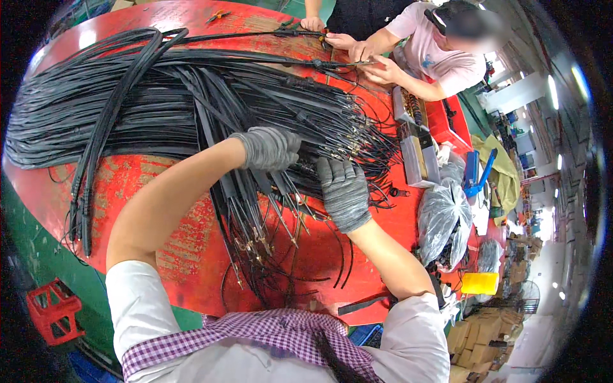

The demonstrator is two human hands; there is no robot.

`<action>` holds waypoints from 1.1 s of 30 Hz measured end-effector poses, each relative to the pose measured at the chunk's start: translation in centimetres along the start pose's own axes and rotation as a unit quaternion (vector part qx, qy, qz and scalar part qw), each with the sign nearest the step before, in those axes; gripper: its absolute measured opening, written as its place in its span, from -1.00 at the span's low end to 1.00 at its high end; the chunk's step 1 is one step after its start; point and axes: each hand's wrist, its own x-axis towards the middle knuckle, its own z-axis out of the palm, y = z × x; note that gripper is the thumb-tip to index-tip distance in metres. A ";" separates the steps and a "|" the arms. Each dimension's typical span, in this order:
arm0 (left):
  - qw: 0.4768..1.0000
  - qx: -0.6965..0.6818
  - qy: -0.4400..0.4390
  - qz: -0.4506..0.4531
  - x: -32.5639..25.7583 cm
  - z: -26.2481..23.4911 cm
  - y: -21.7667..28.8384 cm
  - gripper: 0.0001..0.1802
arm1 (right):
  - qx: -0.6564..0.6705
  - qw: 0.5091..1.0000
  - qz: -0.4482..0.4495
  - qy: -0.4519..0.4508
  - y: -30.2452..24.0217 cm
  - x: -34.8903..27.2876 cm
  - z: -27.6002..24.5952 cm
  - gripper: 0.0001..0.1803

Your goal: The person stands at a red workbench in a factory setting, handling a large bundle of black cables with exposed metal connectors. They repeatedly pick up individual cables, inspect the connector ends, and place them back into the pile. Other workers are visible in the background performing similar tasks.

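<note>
A thick heap of black cables [96, 108] stretches over the red table, with bare, metal-tipped wire ends fanned out on the right. My left hand [271, 148], in a grey knit glove, has its fingers curled round cables in the middle of the heap. Below it, a bundle of cables [237, 204] hangs crosswise toward me, its stripped ends splayed on the table. My right hand [345, 195], gloved alike, bends its fingers over the cables near the loose wire ends. The thumb of that hand is hidden.
Across the red table [172, 255], a co-worker's hands [377, 64] hold a cable end; another person's hand [313, 24] is beside them. Orange-handled pliers [218, 15] lie at the far edge. To the right are a grey parts tray [418, 156], a red bin [450, 127] and a clear plastic bag [445, 217].
</note>
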 end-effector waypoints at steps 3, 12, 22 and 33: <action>0.999 -0.036 -0.010 -0.007 0.3 -0.3 0.0 -0.73 | 0.001 1.000 -0.009 0.004 0.2 -0.2 0.1 -0.58; 0.963 -0.260 0.053 -0.044 0.9 1.3 -1.4 -0.73 | 0.023 0.999 0.002 -0.024 -0.7 0.1 -0.6 -0.51; 0.965 -0.248 0.045 0.067 0.8 0.9 -2.5 -0.80 | 0.041 0.991 0.033 -0.126 -1.1 0.7 -0.2 -0.44; 0.966 -0.211 0.048 0.142 0.6 1.5 -3.3 -0.79 | 0.288 0.915 0.084 -0.270 0.3 2.3 -0.8 -0.54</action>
